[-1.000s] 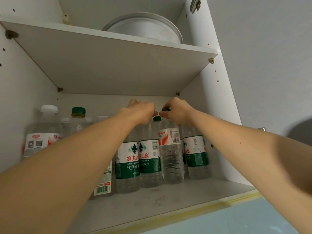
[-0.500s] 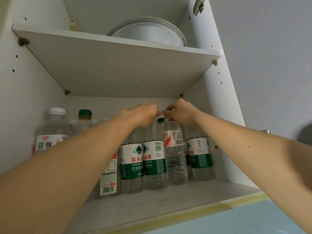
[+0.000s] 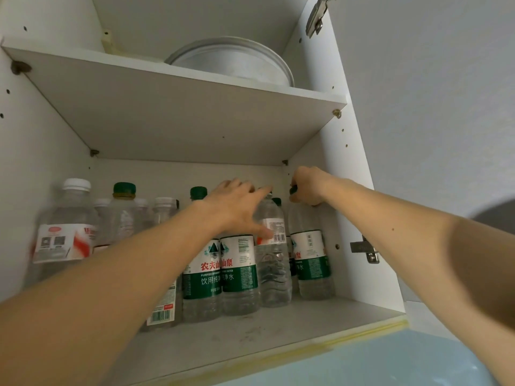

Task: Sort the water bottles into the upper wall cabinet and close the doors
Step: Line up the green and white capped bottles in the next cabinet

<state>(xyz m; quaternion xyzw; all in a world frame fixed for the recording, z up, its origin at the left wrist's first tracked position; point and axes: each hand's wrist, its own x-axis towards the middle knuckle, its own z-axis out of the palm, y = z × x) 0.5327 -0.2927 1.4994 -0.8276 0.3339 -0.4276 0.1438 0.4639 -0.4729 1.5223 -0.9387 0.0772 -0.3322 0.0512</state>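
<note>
Several water bottles stand on the lower shelf of the open wall cabinet. My right hand grips the dark green cap of the rightmost green-label bottle, which stands next to the cabinet's right side wall. My left hand is spread wide, its thumb touching the label of a clear red-label bottle and its fingers reaching over that bottle's top. Two green-label bottles stand in front, below my left wrist. A white-capped red-label bottle and a green-capped bottle stand at the left.
A white round dish lies on the upper shelf. A metal hinge sticks out of the right side wall, another hinge sits at its top. The grey door stands open to the right.
My hands have come apart. The right hand has moved right with its bottle, towards the side wall. The left hand has spread its fingers over the clear bottle.
</note>
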